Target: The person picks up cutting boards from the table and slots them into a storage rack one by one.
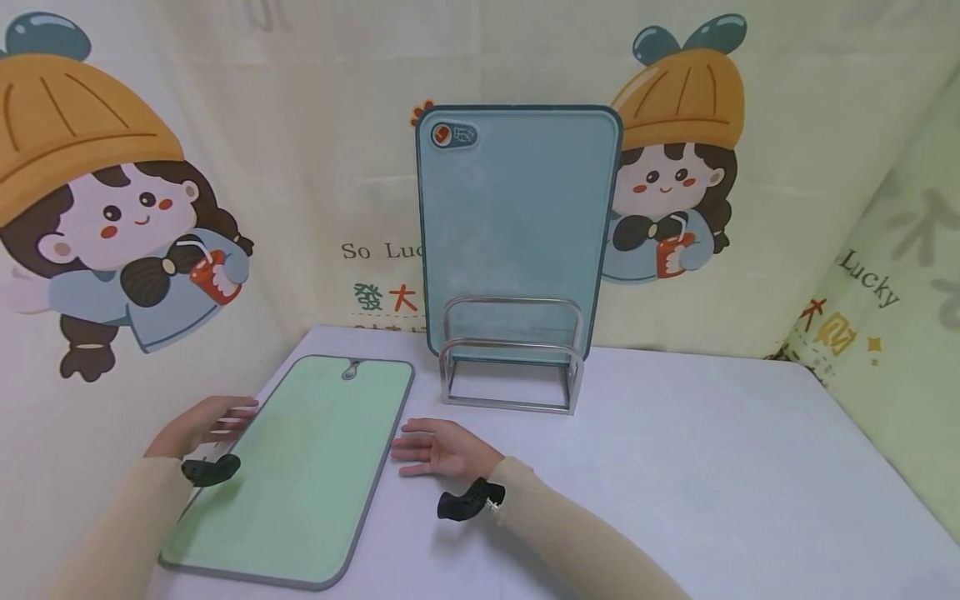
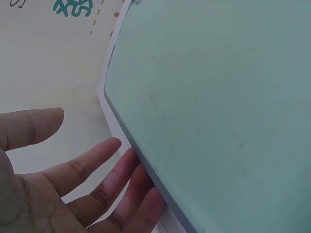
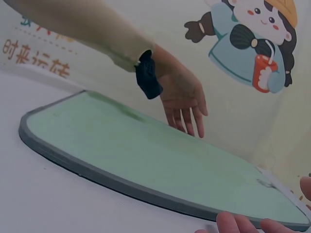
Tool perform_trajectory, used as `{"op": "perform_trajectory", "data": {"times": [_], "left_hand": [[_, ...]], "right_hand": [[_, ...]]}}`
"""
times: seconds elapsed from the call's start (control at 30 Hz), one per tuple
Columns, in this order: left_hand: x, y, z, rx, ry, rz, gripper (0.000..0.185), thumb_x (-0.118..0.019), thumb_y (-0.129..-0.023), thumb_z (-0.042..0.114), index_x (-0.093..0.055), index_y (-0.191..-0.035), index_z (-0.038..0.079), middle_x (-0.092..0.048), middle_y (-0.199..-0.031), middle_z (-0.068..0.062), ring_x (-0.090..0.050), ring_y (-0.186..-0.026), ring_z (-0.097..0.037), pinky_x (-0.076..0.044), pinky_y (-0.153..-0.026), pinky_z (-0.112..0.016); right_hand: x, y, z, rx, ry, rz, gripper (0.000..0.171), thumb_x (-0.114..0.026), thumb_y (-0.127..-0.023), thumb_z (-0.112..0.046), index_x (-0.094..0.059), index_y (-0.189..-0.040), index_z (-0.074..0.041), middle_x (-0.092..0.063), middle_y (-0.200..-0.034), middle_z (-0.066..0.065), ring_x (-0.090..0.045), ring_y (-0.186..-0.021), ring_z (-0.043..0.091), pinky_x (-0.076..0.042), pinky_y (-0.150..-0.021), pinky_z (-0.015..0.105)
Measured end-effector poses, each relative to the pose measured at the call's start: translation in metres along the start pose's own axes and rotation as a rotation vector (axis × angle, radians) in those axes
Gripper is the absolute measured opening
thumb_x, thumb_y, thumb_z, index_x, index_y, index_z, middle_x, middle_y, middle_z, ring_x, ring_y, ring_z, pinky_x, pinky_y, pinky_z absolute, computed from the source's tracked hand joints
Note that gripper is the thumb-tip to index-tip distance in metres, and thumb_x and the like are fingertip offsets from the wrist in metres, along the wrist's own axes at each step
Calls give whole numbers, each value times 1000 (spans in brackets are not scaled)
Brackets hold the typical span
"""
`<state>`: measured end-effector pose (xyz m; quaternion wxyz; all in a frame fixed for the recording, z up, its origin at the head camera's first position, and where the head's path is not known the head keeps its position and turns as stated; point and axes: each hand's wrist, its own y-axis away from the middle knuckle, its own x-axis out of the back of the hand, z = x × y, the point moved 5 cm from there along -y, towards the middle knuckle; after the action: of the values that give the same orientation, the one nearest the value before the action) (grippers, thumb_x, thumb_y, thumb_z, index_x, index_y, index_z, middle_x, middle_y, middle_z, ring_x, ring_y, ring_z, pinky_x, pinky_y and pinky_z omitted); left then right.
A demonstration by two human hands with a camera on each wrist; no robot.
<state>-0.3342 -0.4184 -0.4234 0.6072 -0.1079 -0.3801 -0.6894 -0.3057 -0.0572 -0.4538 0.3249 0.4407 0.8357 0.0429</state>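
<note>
A light green cutting board (image 1: 300,467) with a grey rim and a small hole at its far end lies flat on the white table. My left hand (image 1: 206,427) is at the board's left edge; in the left wrist view its straight, spread fingers (image 2: 99,199) reach that edge, some seeming to touch it. Off the right edge is my right hand (image 1: 447,448), palm turned toward the board, fingers extended. Only a few right fingertips (image 3: 227,223) show by the grey rim in the right wrist view. Neither hand grips anything.
Behind, a blue cutting board (image 1: 517,208) stands upright in a metal wire rack (image 1: 513,343). Printed cloth (image 1: 360,150) with cartoon figures covers the back and sides. White table surface (image 1: 712,467) stretches to the right.
</note>
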Motion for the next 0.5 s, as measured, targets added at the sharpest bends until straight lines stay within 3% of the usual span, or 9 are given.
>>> {"op": "perform_trajectory", "data": {"times": [0.3,0.5], "left_hand": [[0,2,-2,10,-9,-12,68,-38,-99,42,-30,-137,-14,-39,-137,-35,-51,-115,-43,-45,-96,-56],[-2,1,-6,30,7,-31,71,-38,-98,44,-28,-138,-13,-33,-140,-36,-43,-119,-46,-43,-98,-56]], "right_hand": [[-4,0,1,-26,-21,3,47,-45,-99,-20,-37,-136,7,-45,-138,28,-44,-130,38,-38,-107,53],[-7,-2,0,-33,-42,34,53,-43,-99,-21,-29,-139,11,-41,-139,31,-41,-132,40,-36,-107,55]]}}
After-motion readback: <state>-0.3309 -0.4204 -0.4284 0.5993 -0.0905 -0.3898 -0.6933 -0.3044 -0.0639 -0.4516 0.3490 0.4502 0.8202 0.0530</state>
